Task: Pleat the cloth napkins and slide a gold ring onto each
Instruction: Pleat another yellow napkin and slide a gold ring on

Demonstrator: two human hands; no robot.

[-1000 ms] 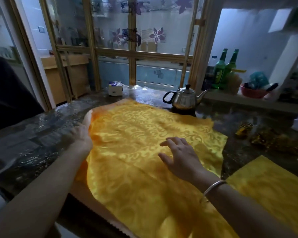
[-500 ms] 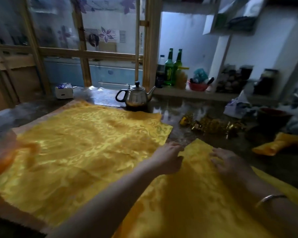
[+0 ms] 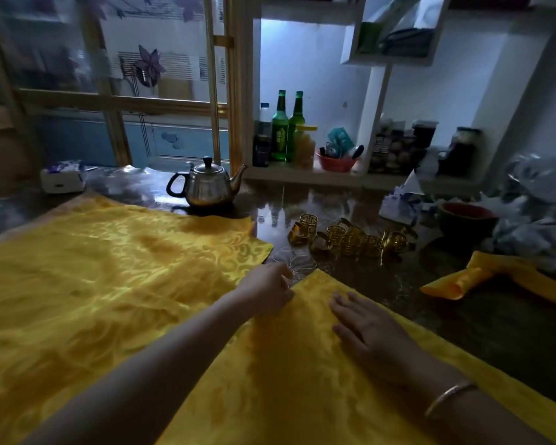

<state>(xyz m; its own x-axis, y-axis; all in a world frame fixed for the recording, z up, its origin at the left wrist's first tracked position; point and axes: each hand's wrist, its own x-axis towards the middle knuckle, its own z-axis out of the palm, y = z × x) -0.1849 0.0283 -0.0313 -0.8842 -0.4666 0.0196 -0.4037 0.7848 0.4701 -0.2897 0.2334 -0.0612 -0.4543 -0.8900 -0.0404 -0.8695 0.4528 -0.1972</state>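
Cloth napkins in golden yellow are lying on a dark, glossy table (image 3: 495,332), and the person's attention is shifting from one to the next. A second ago both hands were smoothing the wide napkin (image 3: 109,284), which is now lying spread flat and untouched across the left of the view. The head is turning right, and both hands are now working on the front napkin (image 3: 286,380), which is lying just beside the wide one and reaching toward the viewer. The left hand (image 3: 270,290) is sitting at this napkin's far corner with its fingers curled in, seemingly pinching the edge, though the fingertips themselves are hidden. The right hand (image 3: 363,322), with a bangle (image 3: 450,396) on its wrist, is resting palm down on the cloth, fingers straight and slightly apart, holding nothing. Beyond the corner, a cluster of gold rings (image 3: 350,239) is waiting on the table, untouched. Farther right, a folded napkin (image 3: 456,281) is lying apart from the others, with no ring visible on it. A steel teapot (image 3: 206,184) is standing behind the wide napkin, and two green bottles (image 3: 280,126) are standing on a shelf behind. Judging by this, the person is leaving the wide napkin laid out and is starting to flatten or fold the front one; no pleats are showing in it yet, so the pleating and ringing are probably still ahead.
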